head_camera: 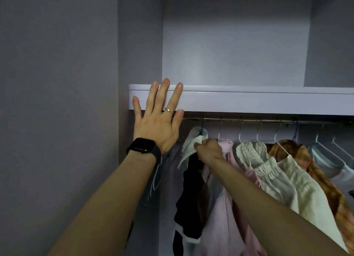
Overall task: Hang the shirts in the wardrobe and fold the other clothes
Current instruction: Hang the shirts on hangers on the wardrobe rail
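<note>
Both bare forearms are reaching up from 6 and 7 o'clock. The left hand (159,121), toward 9 o'clock of centre, is lying flat with its fingers straight and spread, pressing on the smooth front edge of the shelf (249,102) and holding nothing. It is wearing a black square watch (143,149) and a thin ring (169,110).

The right hand (208,149), at 5 o'clock, is curling tight around the white lace-edged collar (192,144) of the black shirt (189,194).

That shirt is hanging leftmost on the rail, soft and crumpled. A pink shirt (220,217) with fine stripes is touching it on the 3 o'clock side. Beyond it are a cream garment (283,179) with gathered elastic trim and an orange plaid shirt (316,165), all packed close.

Thin white wire hangers (325,148) are hooking over the slim metal rail (249,120) just beneath the shelf.

Between the black shirt and the matte lilac side panel (139,45) at 9 o'clock a narrow gap is showing. Above the shelf, toward 12 o'clock, an open bay is running back to a plain back panel (229,45).
</note>
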